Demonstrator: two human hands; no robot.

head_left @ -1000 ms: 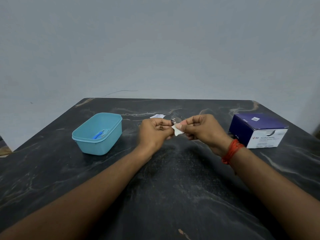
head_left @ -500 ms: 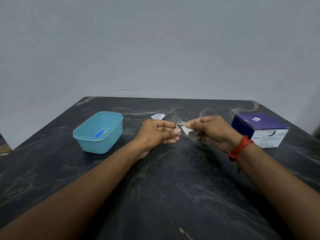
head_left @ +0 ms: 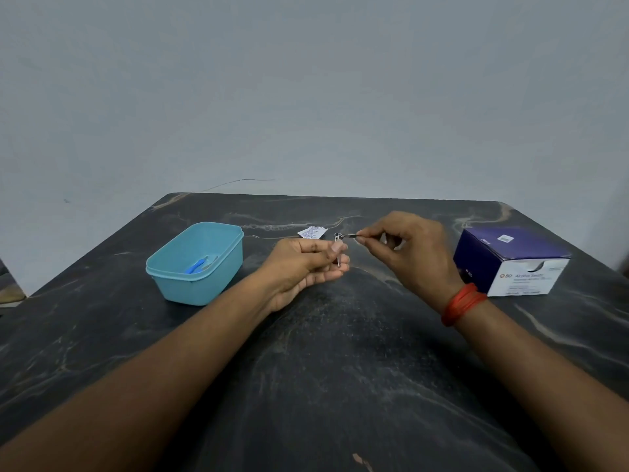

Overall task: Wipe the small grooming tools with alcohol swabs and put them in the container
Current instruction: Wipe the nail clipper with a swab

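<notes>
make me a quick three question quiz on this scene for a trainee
1. True or false: the teal container already has a blue tool in it.
2. Pick one: what do the left hand and the right hand hold between them? A) the small metal clipper B) the blue tool C) a torn wrapper
3. Fill the gap: the swab box stands on the person's ___ side of the table.

Key: 1 true; 2 A; 3 right
</notes>
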